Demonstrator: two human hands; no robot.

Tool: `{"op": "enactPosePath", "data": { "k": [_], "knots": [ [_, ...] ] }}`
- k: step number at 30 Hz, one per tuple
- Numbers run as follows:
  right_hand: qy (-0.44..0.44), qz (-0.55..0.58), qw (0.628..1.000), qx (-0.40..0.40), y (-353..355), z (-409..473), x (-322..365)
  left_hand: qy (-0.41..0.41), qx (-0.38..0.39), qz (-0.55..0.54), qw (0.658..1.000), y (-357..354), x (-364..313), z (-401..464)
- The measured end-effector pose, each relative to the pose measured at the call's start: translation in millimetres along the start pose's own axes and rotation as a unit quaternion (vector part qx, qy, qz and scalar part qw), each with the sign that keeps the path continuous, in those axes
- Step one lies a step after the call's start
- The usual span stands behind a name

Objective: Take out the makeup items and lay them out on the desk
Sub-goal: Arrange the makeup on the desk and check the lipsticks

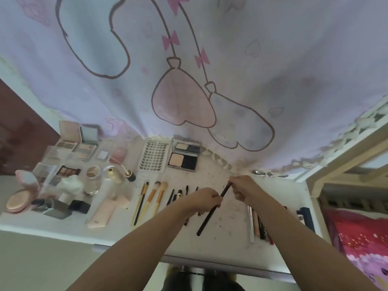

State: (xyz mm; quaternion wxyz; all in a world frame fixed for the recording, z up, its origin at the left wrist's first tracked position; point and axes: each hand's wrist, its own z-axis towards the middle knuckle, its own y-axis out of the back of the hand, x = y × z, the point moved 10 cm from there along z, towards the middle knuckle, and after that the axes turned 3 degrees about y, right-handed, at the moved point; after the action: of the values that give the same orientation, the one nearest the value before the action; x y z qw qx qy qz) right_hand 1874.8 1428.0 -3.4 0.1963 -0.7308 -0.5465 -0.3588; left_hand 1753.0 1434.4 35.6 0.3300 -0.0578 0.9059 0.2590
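— What's the desk (231, 238) like?
— White, speckled, under a pastel cartoon curtain (210, 59). Brushes (151, 198) lie in rows.
— And the hands?
— Left hand (204, 199) and right hand (243, 189) both curl round a slim black pencil (206, 218), held just above the desk.

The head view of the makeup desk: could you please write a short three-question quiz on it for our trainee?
1. True or false: both hands grip the long black pencil.
2. Which lies nearest the left hand? A) the wooden-handled brushes B) the lash card C) the pink cushion compact
3. Fill in: the open powder compact sits directly ____ of the lash card.

Key: 1 true, the right hand holds its upper end; 2 A; 3 right.
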Motion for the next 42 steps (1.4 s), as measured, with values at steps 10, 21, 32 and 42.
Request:
{"op": "enactPosePath", "data": {
  "k": [10,21,32,42],
  "knots": [
    [0.019,0.044,0.998,-0.034,38,-16,-2,0.065,-0.001,-0.094,0.993,1,66,-4],
    [0.095,-0.488,0.864,-0.079,-18,-22,-40,0.07,-0.14,0.23,0.961,-5,45,37],
    [0.119,-0.589,0.798,-0.04,-60,-9,-40,0.081,-0.151,0.367,0.914,10,56,43],
    [0.085,-0.575,0.809,-0.087,61,-4,-4,-0.025,-0.117,0.231,0.965,-71,-23,61]
  ]
}}
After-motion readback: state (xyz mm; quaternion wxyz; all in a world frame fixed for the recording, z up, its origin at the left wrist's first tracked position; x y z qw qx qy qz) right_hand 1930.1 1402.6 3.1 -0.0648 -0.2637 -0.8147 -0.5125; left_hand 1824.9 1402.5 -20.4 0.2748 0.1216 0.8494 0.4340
